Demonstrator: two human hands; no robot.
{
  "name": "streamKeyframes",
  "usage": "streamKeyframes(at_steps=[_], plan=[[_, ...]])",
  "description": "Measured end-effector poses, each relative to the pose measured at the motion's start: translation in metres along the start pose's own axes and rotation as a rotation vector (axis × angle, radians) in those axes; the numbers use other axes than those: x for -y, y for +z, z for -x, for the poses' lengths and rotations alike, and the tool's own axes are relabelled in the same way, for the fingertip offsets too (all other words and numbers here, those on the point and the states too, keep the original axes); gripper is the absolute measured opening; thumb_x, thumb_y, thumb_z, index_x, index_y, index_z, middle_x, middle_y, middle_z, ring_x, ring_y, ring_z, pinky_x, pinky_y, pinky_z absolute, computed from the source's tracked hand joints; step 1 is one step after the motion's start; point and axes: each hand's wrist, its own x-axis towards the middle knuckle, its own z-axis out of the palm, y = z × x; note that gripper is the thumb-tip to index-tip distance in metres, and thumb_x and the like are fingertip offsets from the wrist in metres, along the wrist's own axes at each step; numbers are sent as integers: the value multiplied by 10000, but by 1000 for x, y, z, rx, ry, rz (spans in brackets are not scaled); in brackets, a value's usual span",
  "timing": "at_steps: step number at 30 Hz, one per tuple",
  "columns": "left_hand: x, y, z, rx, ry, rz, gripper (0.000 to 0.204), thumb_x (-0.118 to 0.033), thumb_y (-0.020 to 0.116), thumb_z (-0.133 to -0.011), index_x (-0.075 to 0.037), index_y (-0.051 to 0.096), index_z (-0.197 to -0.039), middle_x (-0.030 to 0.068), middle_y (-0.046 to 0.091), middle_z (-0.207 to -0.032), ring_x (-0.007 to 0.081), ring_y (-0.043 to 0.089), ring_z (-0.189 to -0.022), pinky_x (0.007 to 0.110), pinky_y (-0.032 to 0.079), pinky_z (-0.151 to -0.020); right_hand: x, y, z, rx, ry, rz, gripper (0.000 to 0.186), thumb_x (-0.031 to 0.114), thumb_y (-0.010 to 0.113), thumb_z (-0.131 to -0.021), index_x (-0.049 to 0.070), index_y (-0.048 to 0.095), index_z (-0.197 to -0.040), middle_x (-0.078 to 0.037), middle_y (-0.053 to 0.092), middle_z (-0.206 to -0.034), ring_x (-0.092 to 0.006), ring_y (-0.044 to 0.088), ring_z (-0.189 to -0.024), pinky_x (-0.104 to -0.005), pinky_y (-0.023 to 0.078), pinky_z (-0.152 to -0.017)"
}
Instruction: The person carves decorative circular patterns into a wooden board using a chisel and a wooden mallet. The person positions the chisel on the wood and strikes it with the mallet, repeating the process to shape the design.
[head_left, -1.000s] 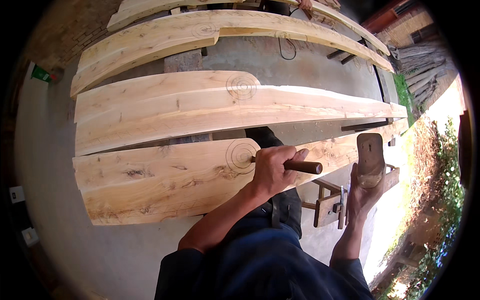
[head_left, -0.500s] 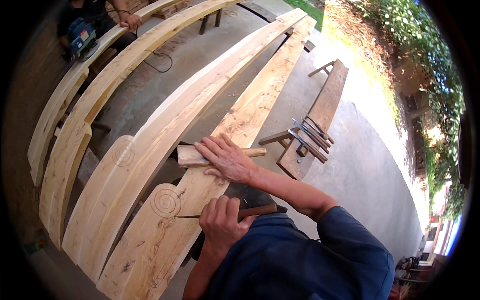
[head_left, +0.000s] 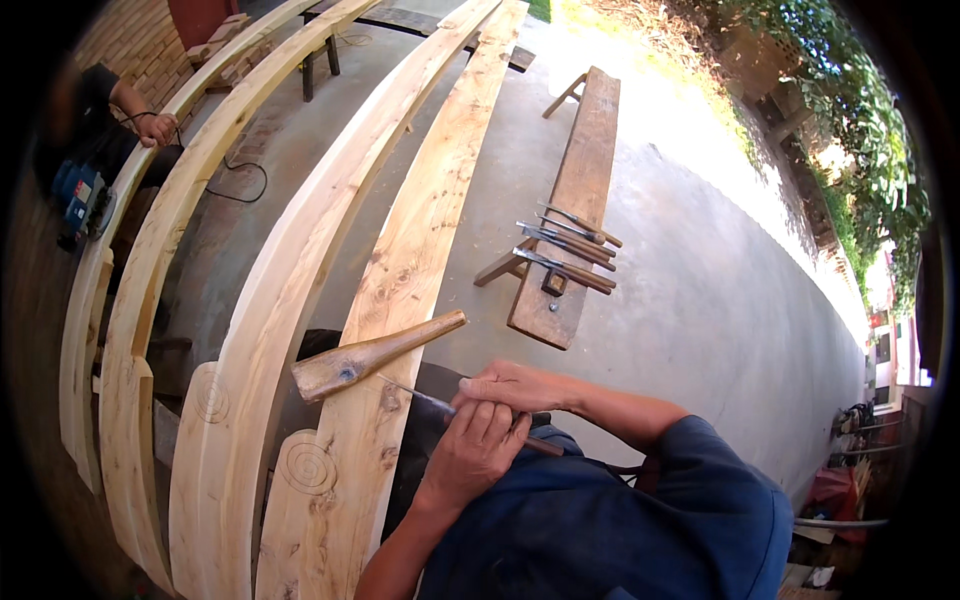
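My left hand [head_left: 474, 452] is closed around a chisel [head_left: 432, 404], its thin metal blade pointing up and left over a plank [head_left: 405, 260]. The handle end sticks out to the right below my fingers. My right hand [head_left: 515, 387] lies just above the left, closed at the same chisel; its fingertips are partly hidden. A wooden mallet [head_left: 340, 371] with a thick head and tapering handle rests slantwise across the plank, touched by neither hand. A spiral is drawn on the rounded shoulder of the plank, left of my hands.
Several long curved beams [head_left: 265, 290] lie to the left. A person's hand [head_left: 156, 129] rests on a far beam, near a blue power tool [head_left: 80, 196] with a cord. At right, a low wooden bench [head_left: 583, 150] bears several chisels [head_left: 570, 245] and a small block.
My right hand has left the mallet and joined the left at the chisel. The mallet now lies turned at a steeper slant. The view has shifted to the right.
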Motion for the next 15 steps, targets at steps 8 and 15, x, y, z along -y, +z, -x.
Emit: streamKeyframes(at_steps=[8, 15], plan=[[-10, 38, -28, 78, 136, 93, 404, -159, 649, -914, -78, 702, -1307, 128, 634, -1145, 296, 632, -1156, 413, 540, -1035, -32, -43, 17, -16, 153, -318, 264, 234, 679, -1069, -4, 775, -1131, -13, 766, -1002, -67, 668, -888, -223, 543, -800], [1, 42, 8, 41, -111, 82, 312, -111, 725, -894, -54, 717, -1201, 156, 672, -1159, 340, 663, -1160, 454, 561, -1030, -76, -112, 26, -447, 41, 607, 239, 266, 695, -1026, 83, 803, -1136, -97, 778, -832, -230, 733, -747, -365, 563, -686]])
